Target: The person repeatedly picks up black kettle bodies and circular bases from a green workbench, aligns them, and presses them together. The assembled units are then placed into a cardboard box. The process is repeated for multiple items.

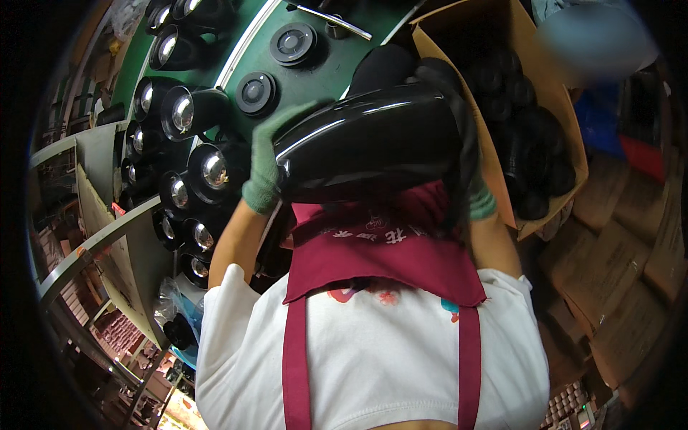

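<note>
A: What is the person wearing?

B: A white T-shirt [390, 351] with short sleeves [231, 301]. Over it is a maroon apron [387, 265] with two flat matching straps [297, 365]. Patches of a red, orange and turquoise print [388, 296] show on the shirt along the apron's edge.

A: Any markings on the apron?

B: White lettering [393, 236] and a small line-drawn emblem.

A: And the hands?

B: The left hand [266, 152] wears a pale green knitted glove; at the right wrist, a matching green cuff [482, 205] shows.
</note>
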Available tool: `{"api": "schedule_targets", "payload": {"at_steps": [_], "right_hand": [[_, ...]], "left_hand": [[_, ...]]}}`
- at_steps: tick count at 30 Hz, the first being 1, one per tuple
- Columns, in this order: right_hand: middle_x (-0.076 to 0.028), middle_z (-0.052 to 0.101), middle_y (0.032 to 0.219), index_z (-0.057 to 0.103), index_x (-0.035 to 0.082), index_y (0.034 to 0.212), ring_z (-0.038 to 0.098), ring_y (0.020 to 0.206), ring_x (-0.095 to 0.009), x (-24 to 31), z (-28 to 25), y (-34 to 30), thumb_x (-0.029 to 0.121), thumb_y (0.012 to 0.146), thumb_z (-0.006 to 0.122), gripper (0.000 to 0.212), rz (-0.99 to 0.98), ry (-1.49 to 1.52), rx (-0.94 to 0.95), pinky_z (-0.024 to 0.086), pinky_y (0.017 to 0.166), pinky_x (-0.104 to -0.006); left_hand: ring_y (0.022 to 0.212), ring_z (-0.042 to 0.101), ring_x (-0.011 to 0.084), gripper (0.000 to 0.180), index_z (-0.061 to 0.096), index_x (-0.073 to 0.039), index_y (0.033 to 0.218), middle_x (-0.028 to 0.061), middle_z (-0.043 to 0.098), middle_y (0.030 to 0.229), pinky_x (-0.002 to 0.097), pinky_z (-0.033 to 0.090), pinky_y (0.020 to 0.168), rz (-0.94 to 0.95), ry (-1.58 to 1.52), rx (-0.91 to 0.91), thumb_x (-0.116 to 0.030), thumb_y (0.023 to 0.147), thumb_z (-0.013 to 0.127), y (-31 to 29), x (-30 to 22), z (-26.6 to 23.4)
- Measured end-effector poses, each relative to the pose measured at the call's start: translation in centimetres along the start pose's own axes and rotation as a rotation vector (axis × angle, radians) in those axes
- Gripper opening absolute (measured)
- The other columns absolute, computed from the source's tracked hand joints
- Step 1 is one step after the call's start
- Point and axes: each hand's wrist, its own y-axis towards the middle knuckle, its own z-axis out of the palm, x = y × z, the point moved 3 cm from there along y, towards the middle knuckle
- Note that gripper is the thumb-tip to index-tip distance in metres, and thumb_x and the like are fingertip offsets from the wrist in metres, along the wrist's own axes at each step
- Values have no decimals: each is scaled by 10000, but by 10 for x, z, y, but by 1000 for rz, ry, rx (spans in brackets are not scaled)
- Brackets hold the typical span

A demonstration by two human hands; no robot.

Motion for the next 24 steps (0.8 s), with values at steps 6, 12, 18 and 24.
{"api": "schedule_targets", "payload": {"at_steps": [6,12,18,24], "right_hand": [[-137,444,1466,381,-8,1455,404,1365,-212,-5,-25,-8,257,1030,412,502,346,204,-35,288,1149,-308],[-142,473,1444,410,-12,1439,426,1351,-212,3,-16,-12,260,1015,450,505,135,135,-160,305,1141,-306],[-148,502,1422,438,-16,1422,448,1336,-211,16,-58,14,264,1000,488,509,253,227,21,323,1133,-303],[-106,586,1332,582,54,1298,548,1229,-214,-6,-33,39,197,837,678,492,-93,-513,287,427,1052,-356]], "left_hand": [[985,659,196,569,627,44,1230,138,691,1096,318,501,903,17,-76,71,-141,706,750,3,3,-3],[1008,648,184,528,620,43,1240,128,685,1118,319,497,923,-99,-232,11,-128,749,716,-11,29,18],[1167,564,187,489,550,12,1314,117,609,1259,331,424,1033,-169,-424,21,-126,849,615,-10,55,58],[1344,403,340,925,357,-52,1466,147,371,1475,415,339,1117,191,478,375,-138,667,816,-1,74,60]]}}
